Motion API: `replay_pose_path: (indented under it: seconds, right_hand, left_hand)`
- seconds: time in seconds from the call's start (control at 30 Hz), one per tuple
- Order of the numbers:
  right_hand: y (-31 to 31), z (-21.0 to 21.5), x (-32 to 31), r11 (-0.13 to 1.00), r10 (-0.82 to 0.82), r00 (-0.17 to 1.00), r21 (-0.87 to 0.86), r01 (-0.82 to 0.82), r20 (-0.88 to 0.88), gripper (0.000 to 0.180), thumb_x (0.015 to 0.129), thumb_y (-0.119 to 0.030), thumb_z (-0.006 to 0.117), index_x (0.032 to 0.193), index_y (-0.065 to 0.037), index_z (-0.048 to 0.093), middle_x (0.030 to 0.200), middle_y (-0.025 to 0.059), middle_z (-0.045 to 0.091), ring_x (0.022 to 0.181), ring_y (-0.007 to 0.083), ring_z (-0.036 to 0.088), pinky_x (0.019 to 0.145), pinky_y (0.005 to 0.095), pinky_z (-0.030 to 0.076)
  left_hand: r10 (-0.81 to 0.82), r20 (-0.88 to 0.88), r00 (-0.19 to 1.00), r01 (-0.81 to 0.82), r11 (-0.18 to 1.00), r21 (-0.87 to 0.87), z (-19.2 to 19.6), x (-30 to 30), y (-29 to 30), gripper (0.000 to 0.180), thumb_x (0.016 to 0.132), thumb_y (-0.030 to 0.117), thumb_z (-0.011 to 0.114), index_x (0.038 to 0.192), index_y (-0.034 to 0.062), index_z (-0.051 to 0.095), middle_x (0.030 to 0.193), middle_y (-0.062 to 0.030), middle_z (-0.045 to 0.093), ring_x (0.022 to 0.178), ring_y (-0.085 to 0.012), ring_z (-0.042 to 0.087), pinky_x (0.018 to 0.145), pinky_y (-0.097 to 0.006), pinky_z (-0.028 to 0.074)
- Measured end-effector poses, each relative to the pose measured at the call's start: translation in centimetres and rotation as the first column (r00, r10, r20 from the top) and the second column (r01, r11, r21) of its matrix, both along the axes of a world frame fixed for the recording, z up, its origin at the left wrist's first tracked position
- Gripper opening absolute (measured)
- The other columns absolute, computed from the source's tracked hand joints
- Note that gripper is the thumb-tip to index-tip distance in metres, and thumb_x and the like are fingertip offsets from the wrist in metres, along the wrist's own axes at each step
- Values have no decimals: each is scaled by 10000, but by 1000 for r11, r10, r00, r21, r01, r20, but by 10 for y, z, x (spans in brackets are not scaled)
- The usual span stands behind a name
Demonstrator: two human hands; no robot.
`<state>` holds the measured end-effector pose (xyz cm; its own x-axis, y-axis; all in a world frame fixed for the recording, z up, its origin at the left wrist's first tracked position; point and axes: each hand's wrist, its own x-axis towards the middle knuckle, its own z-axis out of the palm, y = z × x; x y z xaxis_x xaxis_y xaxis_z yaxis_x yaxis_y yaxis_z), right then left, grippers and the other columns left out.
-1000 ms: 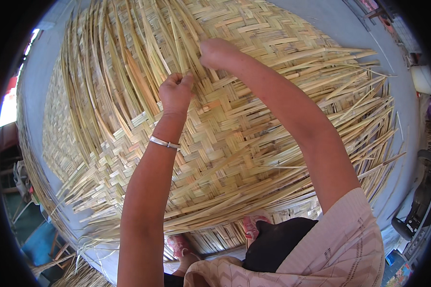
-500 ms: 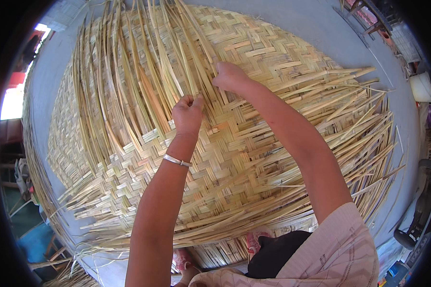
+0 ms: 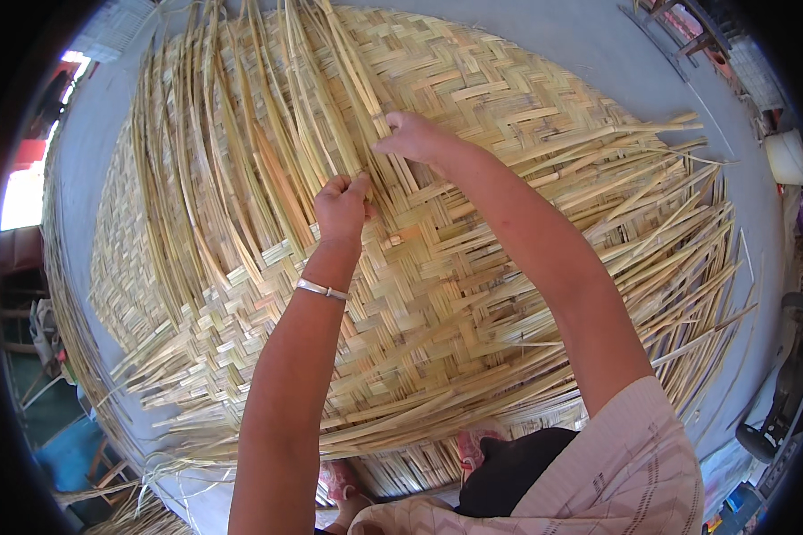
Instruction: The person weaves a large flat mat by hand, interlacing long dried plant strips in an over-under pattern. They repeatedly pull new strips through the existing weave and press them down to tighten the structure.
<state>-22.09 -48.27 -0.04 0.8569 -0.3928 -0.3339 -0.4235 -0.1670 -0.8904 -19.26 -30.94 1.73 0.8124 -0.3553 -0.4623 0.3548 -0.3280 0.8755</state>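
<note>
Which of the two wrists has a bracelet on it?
The left hand wrist: a thin silver bangle circles it. The right hand wrist is bare. Both hands grip strips of the woven mat.

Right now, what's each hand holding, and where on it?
Both hands pinch loose bamboo strips of the woven mat: left hand and right hand each grip partway along a strip, where it rises out of the finished weave.

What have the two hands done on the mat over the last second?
The right hand drew back from the far strips toward the left hand, and both now pinch loose strips close together. The left hand kept its closed grip. The woven mat and the bracelet on the left wrist are unchanged.
</note>
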Motion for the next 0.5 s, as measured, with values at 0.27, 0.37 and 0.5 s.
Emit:
replay_pose_path:
  seconds: [0.27, 0.37, 0.5]
  right_hand:
    - [-8, 3, -3, 876, 134, 987, 456, -159, 86, 389, 783, -267, 754, 1063, -32, 622, 954, 89, 636, 930, 176, 581, 854, 324, 466]
    - [-5, 2, -2, 912, 94, 994, 395, -111, 62, 370, 792, -246, 742, 1052, -18, 610, 962, 91, 632, 897, 173, 594, 835, 324, 479]
    - [-2, 3, -5, 851, 33, 996, 521, -69, 78, 331, 813, -205, 716, 1048, -4, 597, 984, 92, 629, 892, 182, 605, 830, 323, 491]
  left_hand:
    - [-35, -104, 994, 32, 999, -24, -7, 12, 1, 128, 855, 168, 643, 885, 53, 597, 702, -9, 571, 524, -98, 526, 515, -253, 448]
    - [-186, -81, 979, 188, 982, 16, -9, 18, 2, 92, 854, 143, 621, 883, 57, 605, 714, -7, 574, 549, -92, 534, 540, -242, 456]
    - [-443, 4, 897, 438, 889, 130, -12, 25, 0, 67, 850, 104, 594, 864, 41, 613, 735, -1, 581, 588, -85, 540, 583, -231, 471]
